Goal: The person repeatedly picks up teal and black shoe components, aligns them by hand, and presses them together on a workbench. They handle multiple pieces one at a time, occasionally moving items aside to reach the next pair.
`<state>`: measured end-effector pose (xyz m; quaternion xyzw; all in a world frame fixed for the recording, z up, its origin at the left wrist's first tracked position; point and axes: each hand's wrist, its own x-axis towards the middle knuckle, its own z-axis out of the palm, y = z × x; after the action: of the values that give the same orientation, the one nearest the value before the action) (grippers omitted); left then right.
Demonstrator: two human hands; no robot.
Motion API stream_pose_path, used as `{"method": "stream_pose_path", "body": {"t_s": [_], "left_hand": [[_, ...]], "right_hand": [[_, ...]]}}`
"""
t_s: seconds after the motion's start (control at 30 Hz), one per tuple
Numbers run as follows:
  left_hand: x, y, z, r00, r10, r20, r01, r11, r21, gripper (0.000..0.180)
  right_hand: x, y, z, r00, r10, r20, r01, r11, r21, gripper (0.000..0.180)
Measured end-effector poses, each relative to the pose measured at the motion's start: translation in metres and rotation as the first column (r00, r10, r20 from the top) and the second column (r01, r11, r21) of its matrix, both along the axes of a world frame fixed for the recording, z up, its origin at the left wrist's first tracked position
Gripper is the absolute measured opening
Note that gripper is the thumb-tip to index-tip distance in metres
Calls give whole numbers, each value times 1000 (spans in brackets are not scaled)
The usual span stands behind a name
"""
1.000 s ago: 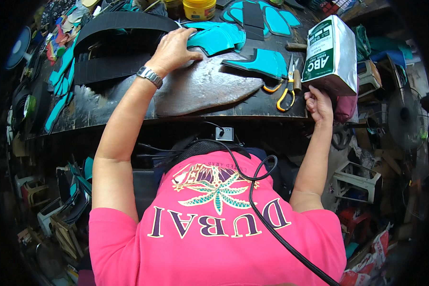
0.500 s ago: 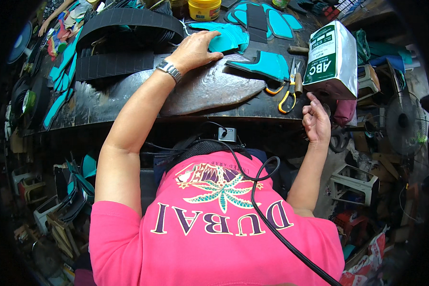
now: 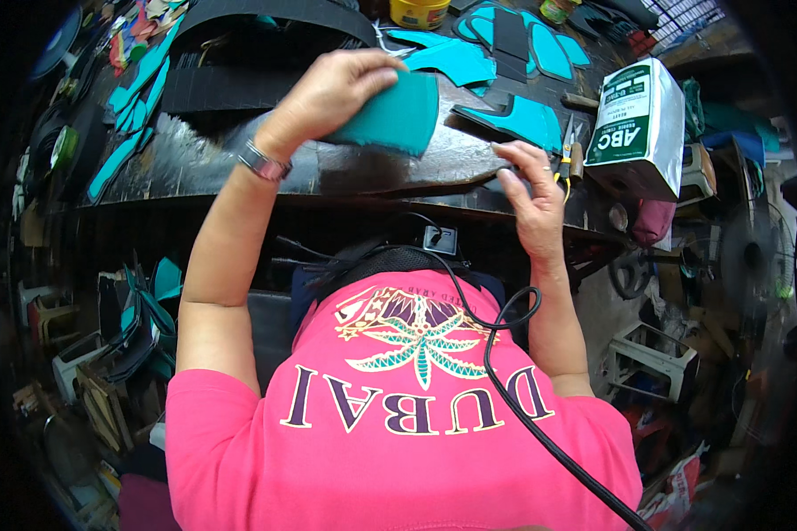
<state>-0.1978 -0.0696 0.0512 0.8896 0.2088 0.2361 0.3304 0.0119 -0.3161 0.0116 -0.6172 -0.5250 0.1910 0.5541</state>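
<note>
A flat teal piece of sheet material [image 3: 397, 115] hangs from my left hand [image 3: 338, 93], gripped along its upper left edge. It is tilted above the dark, worn board [image 3: 363, 168] near the table's front. My right hand [image 3: 533, 190] hovers at the table edge with thumb and fingers apart and nothing between them. Just beyond it lie a teal-and-black cut piece [image 3: 518, 119] and scissors [image 3: 568, 159] with yellow handles, partly hidden by that hand. A small pile of teal cut pieces [image 3: 452, 60] rests behind the held sheet.
A white-and-green rectangular can [image 3: 636, 133] stands at the table's right. Rolled black strips [image 3: 266, 53] fill the left back. Teal strips [image 3: 119, 168] lie at far left, and a yellow tub [image 3: 419, 12] is at the back. A black cable [image 3: 505, 380] runs across my shirt.
My left hand has lifted a teal piece off the pile and brought it nearer, over the board. My right hand has moved left, away from the can. The view has shifted slightly.
</note>
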Motion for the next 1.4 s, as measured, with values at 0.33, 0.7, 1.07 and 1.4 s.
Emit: {"method": "stream_pose_path", "body": {"t_s": [0.33, 0.7, 1.07, 1.4], "left_hand": [[-9, -37, -62, 976, 208, 59, -214, 965, 148, 24], [-7, -39, -62, 971, 233, 61, -241, 952, 188, 21], [-6, -35, -66, 969, 235, 75, -245, 956, 165, 20], [-6, -37, -66, 970, 235, 67, -244, 954, 176, 21]], "right_hand": [[-29, 66, -25, 779, 10, 627, 47, 996, -74, 32], [-32, 71, -33, 693, 43, 719, 68, 990, -125, 35], [-52, 11, -27, 679, 156, 718, -108, 988, -113, 34], [-52, 60, -36, 654, 87, 752, 115, 970, -213, 54]]}}
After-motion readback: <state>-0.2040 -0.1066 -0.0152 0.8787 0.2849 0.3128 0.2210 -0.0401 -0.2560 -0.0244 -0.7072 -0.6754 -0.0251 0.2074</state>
